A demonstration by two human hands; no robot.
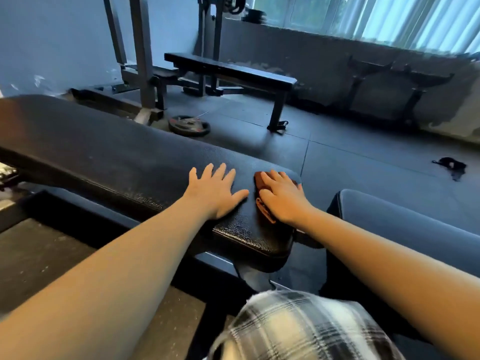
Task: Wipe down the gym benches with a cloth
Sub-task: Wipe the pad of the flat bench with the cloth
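Wiping the right end of the bench [104, 152]
The right hand [283, 197] presses the cloth [262, 183], fingers flat; the left hand [215, 190] braces, fingers spread. Best to keep the pressure even and the strokes overlapping.

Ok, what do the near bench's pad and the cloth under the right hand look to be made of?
The near bench pad looks like black vinyl or faux leather: pebbled grain, dull sheen near its end. The cloth seems a reddish-brown fabric, creased under the right hand; its weave is too blurred to tell.

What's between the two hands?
In the head view, just a thin bare strip of bench, plus the cloth's edge poking out from under the right hand.
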